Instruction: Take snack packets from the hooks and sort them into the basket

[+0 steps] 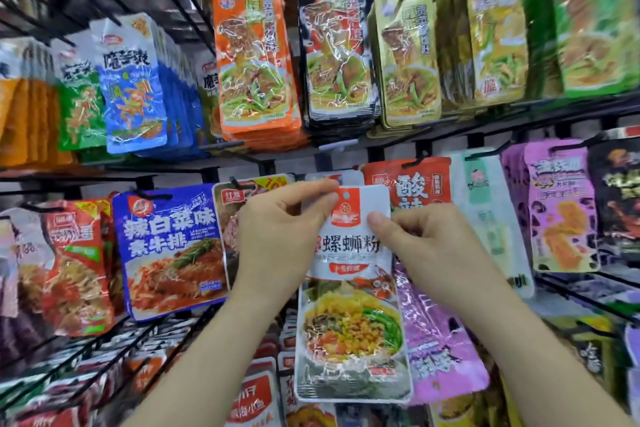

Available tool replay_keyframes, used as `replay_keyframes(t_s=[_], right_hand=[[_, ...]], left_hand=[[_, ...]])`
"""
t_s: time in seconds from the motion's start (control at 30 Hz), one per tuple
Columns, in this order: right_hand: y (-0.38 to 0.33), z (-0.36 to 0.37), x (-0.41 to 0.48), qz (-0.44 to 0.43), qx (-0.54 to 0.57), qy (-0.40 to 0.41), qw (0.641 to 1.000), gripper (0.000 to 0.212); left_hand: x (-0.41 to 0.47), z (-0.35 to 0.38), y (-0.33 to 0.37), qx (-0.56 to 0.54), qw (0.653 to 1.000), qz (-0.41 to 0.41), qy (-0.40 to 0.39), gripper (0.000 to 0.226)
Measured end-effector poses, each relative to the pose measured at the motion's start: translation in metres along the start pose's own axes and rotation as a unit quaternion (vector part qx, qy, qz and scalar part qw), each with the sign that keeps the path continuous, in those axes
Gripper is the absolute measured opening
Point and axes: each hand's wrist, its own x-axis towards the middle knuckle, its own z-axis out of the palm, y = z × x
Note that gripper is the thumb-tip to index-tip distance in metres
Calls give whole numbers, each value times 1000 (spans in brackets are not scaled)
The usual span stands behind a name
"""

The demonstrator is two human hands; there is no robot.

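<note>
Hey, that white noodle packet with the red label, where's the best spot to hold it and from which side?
Grip the white noodle packet at its flat top edge, coming from the front. It hangs upright and long, and both the left hand and the right hand already pinch its upper corners there, so the body hangs free.

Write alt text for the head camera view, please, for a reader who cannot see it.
Two bare hands, the left hand and the right hand, pinch the top of a white noodle packet in front of a wire rack. Rows of colourful snack packets hang around it, such as a blue packet.
</note>
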Motion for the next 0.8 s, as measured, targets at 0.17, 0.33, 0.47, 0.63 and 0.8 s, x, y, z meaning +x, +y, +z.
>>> replay_keyframes(t_s=[0.17, 0.33, 0.47, 0.63, 0.8], right_hand=[[0, 3, 13, 6, 6, 7, 1000, 58], [2, 7, 22, 18, 13, 8, 1000, 61], [1, 8, 26, 24, 14, 7, 1000, 61], [7, 11, 28, 30, 7, 5, 999, 57], [11, 8, 25, 12, -36, -1, 999, 54]], left_hand=[[11, 7, -7, 72, 996, 50, 32, 18], [17, 6, -13, 93, 992, 79, 39, 16], [21, 5, -13, 100, 991, 82, 30, 17], [23, 6, -22, 166, 979, 118, -3, 19], [22, -2, -29, 191, 973, 27, -127, 46]])
